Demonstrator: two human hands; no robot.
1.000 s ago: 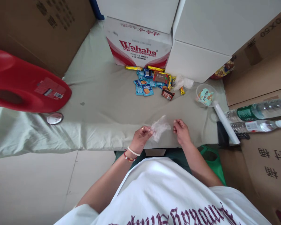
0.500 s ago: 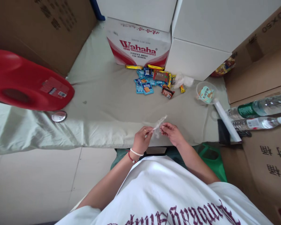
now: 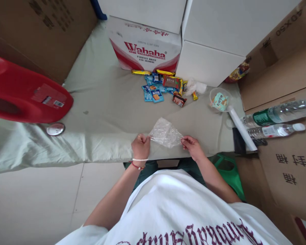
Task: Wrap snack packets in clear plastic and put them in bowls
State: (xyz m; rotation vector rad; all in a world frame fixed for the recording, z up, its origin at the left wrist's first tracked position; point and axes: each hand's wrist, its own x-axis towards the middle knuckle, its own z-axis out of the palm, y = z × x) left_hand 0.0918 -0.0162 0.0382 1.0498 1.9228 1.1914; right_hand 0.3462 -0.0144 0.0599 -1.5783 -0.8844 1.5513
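Observation:
A clear, crinkled plastic bag (image 3: 166, 132) is stretched between my two hands above the front part of the cloth-covered surface (image 3: 109, 126). My left hand (image 3: 140, 146) pinches its left corner, fingers curled closed. At the opposite corner, my right hand (image 3: 191, 145) grips the plastic between thumb and fingers. Beyond the bag lies a pile of small wrapped snacks: blue packets (image 3: 156, 95), a brown-wrapped bar (image 3: 179, 100) and yellow-wrapped bars (image 3: 165, 72). Some crumpled whitish plastic (image 3: 197, 87) rests at the pile's right side.
A Wahaha water carton (image 3: 145, 47) and white boxes (image 3: 209, 61) stand behind the snacks. On the left are a red plastic jug (image 3: 28, 92) and a round metallic lid (image 3: 55, 129). A round clear tub (image 3: 220, 101), a white roll (image 3: 242, 127) and plastic bottles (image 3: 277, 130) lie right.
My hands have moved apart, the left one going left. The plastic, bunched into a narrow strip before, is now spread wide between them. The view has shifted slightly.

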